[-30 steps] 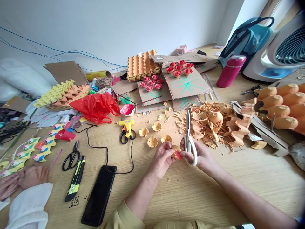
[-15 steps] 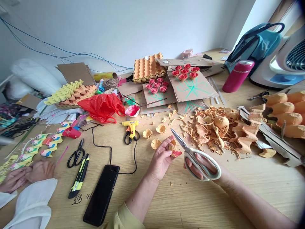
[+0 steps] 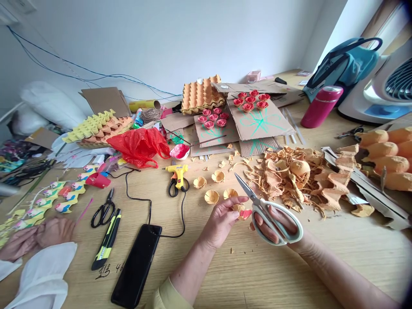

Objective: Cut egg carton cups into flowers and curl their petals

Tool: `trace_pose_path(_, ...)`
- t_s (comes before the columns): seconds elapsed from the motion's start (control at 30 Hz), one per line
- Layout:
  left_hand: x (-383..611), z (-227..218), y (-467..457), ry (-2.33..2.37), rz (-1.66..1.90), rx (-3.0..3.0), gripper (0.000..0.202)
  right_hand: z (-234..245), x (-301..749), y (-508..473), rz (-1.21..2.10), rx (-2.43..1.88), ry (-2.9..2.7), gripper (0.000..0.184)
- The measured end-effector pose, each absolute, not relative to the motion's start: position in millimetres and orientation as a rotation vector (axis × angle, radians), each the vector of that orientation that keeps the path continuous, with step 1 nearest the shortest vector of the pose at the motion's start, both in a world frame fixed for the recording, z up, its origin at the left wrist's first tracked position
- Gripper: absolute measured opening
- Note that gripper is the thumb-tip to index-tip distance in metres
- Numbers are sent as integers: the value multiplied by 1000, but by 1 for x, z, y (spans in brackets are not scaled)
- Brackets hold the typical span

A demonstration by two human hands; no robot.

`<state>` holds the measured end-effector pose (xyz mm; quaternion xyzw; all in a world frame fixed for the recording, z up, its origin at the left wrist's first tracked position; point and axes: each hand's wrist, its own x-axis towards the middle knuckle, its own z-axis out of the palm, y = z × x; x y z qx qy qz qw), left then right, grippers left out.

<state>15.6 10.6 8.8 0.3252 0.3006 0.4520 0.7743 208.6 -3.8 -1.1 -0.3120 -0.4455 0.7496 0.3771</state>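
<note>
My left hand (image 3: 222, 223) pinches a small egg-carton cup (image 3: 240, 212) that has a red patch on one side. My right hand (image 3: 273, 223) has its fingers through the handles of white-handled scissors (image 3: 285, 229). The scissor blades (image 3: 245, 185) look closed and point up and left, just beyond the cup; I cannot tell whether they touch it. Behind my left hand stand several cut orange petal cups (image 3: 211, 197) of egg-carton pulp. A heap of torn carton scraps (image 3: 273, 171) lies right of the blades.
A yellow glue gun (image 3: 177, 174), a black phone (image 3: 137, 266), a utility knife (image 3: 107, 240) and black scissors (image 3: 104, 210) lie to the left. Red paper flowers (image 3: 247, 107) rest on cardboard behind. Another person's hands (image 3: 48, 234) are at far left. A pink bottle (image 3: 322, 107) stands right.
My left hand has shifted slightly right with the cup, uncovering another petal cup behind it. The scissors have moved a little to the right. The view has shifted slightly.
</note>
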Motion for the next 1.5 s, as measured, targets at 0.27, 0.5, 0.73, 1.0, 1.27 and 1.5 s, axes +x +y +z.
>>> trace_pose_path(0.27,17,2,17,887,1199,697,27,5,208,-1,1821,-893,-1410,54)
trace_pose_path(0.5,13,4,20,926,1296,698,29,12,205,-5,1246,-1267,-1922,33)
trace_pose_path(0.73,9,3,23,957,1323,791,25,5,209,-3,509,-1328,-2342,22)
trace_pose_path(1.0,8,5,22,929,1322,836,21,5,210,-2,373,-1355,-2409,18)
trace_pose_path(1.27,10,6,22,844,1230,779,19,8,211,-3,387,-1311,-2414,17)
trace_pose_path(1.5,12,2,19,805,1143,713,21,9,211,-3,363,-1267,-2389,27)
